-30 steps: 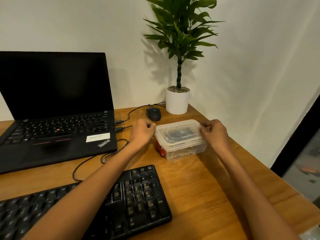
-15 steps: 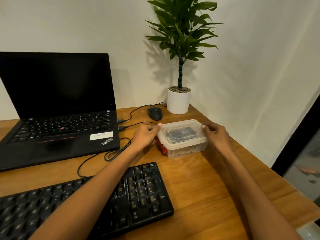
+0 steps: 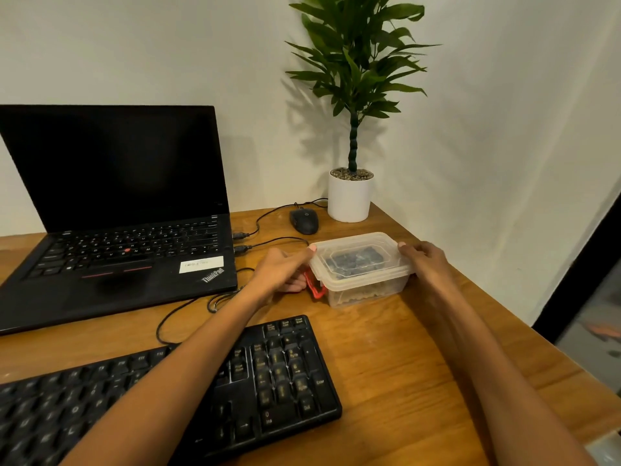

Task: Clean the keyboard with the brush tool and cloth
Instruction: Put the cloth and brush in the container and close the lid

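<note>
Keyboard (image 3: 235,381), black, flat along near edge of surface (image 3: 403,364), left part cut off by frame, numpad end toward centre. Left forearm crossing above its right half.

Clear plastic container (image 3: 366,290) w/ lid (image 3: 386,242) on, sitting toward far right corner of surface. Dark contents visible thru lid, paler stuff lower down; too blurred to tell what. Red piece (image 3: 314,285) at container's left end, just beside left fingers; can't tell what.

Left hand (image 3: 282,272) holding container's left end: thumb tip pressed on lid's left corner, fingers curled in beneath, at side wall. Right hand (image 3: 428,264) holding right end: thumb on lid rim, fingers curled round side. Container between both hands, base down on surface.

Elsewhere: black laptop (image 3: 117,230), open, screen dark, toward far left of surface, white sticker on palm rest. Two cables (image 3: 242,248) plugged into laptop's right side; one leading toward black mouse (image 3: 304,220) near far edge, another looping down btwn laptop and keyboard. White pot (image 3: 349,200) w/ green plant in far right corner, just beside mouse, well apart from keyboard. Container btwn mouse and keyboard, touching neither.
</note>
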Demonstrator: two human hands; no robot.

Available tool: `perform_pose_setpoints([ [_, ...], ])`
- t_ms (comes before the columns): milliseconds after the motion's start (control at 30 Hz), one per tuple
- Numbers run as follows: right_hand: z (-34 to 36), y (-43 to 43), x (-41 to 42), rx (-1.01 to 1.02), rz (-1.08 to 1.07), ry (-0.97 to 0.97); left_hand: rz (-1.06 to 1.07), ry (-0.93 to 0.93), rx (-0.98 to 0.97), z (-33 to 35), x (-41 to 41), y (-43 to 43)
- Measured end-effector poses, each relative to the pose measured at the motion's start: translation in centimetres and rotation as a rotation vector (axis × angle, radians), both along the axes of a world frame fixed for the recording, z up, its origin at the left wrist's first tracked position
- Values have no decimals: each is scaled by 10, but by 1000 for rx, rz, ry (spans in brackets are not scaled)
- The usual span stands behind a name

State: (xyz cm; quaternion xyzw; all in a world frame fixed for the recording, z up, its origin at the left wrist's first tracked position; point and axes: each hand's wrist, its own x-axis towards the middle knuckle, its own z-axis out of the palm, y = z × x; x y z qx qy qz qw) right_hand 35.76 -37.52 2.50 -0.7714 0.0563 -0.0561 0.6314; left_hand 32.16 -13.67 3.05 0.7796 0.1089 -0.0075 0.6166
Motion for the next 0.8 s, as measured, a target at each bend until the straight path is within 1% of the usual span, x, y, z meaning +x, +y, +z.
perform_pose_setpoints([
  [67,5,1,-1,-68,-64,-82,22,-37,-10,1,-2,3],
  [133,8,4,-3,-178,-99,-183,46,-94,-8,6,-5,4],
  [267,8,9,-9,-350,-145,-312,92,-223,140,19,-7,0],
  [400,10,11,-14,-439,-170,-350,92,-244,210,21,-8,-1],
  [500,12,12,-17,-483,-174,-360,116,-285,303,22,-8,-3],
  [667,13,11,-16,-537,-169,-381,123,-281,461,27,-6,-9],
  [800,15,11,-16,-581,-158,-414,126,-267,496,28,-2,-11],
])
